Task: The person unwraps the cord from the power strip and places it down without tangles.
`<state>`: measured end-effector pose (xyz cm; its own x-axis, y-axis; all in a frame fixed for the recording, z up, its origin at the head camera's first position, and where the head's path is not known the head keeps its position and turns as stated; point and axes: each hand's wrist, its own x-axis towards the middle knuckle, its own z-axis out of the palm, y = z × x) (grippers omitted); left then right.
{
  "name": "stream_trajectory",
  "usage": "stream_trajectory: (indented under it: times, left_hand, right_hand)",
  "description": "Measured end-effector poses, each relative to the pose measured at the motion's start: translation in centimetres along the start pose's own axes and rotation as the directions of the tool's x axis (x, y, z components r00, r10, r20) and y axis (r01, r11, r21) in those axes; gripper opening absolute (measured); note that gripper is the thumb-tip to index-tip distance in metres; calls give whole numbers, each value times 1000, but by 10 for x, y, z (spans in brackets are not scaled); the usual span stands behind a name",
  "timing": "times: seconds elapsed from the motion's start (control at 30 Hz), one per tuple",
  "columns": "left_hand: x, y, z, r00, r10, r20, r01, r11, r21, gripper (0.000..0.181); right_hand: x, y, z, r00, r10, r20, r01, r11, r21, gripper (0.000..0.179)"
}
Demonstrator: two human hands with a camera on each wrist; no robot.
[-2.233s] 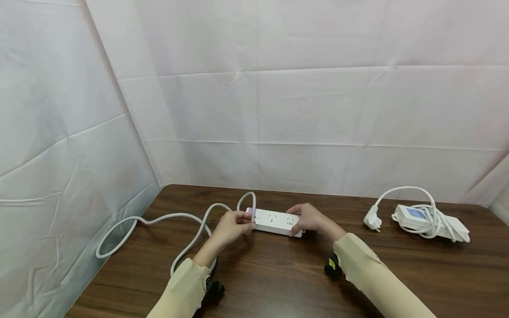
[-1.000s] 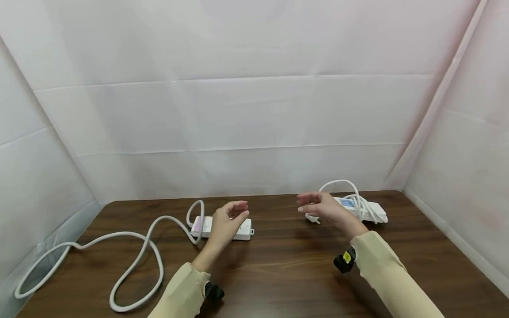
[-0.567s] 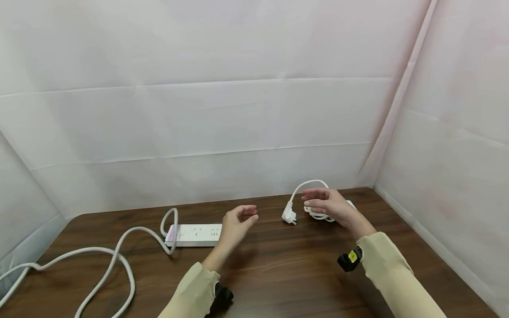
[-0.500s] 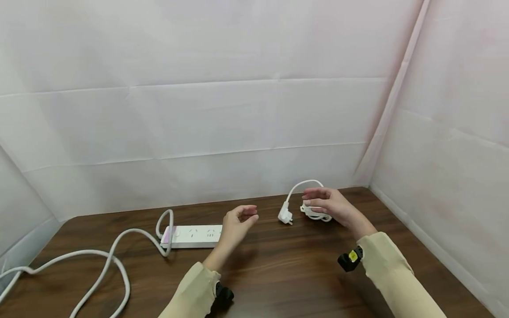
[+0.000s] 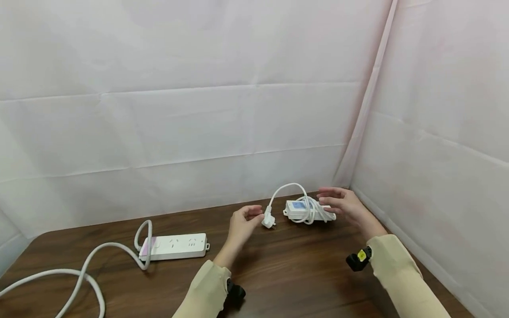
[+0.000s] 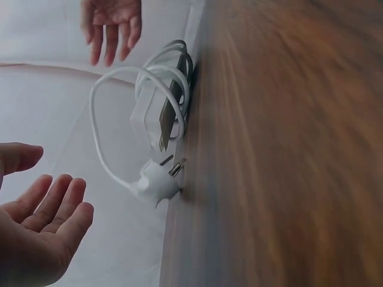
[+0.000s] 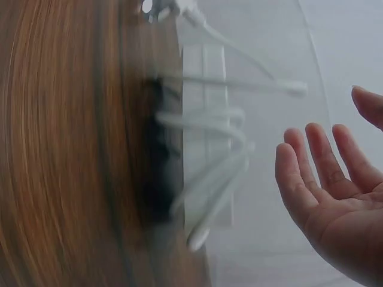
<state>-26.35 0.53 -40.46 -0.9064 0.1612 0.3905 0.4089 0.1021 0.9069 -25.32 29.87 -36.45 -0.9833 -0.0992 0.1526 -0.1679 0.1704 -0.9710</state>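
A small white power strip (image 5: 296, 210) with a blue label lies at the back right, its thin white cord wound around it. One loop of that cord runs to a white plug (image 5: 268, 218) on the tabletop. My left hand (image 5: 243, 226) hovers beside the plug with a gap between thumb and fingers; the left wrist view shows it apart from the plug (image 6: 157, 182). Over the right end of the wound strip hangs my right hand (image 5: 350, 207), fingers relaxed. In the right wrist view that hand (image 7: 335, 197) holds nothing, and the strip (image 7: 206, 137) is blurred.
To the left lies another white power strip (image 5: 175, 246) with a pink-purple end. Its thick white cable (image 5: 89, 265) loops over the left of the wooden table (image 5: 278, 282). White cloth walls (image 5: 222, 123) stand behind and at the right.
Both hands have left the strip on the left and moved right, to the wound strip and its plug. The head view has turned right. Both strips lie where they were.
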Motion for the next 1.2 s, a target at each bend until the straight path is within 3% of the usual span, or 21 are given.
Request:
stream_trajectory:
  times: [0.2,0.53,0.93,1.2]
  left_hand:
    - [6,-2,11,999,-45,-13,45,999,0,26]
    - [14,-8,21,992,-124,3,123,991,50,29]
    - [20,-7,33,983,-184,-23,185,976,115,35]
    - [27,-7,37,968,-246,-38,249,959,133,33]
  right_hand:
    - [5,12,-12,999,17,-52,-23,992,-120,59]
    - [20,29,-15,996,82,46,-65,957,-282,67]
    - [25,33,-11,978,105,178,1,860,-510,70]
    - [27,35,-4,976,103,193,37,792,-609,74]
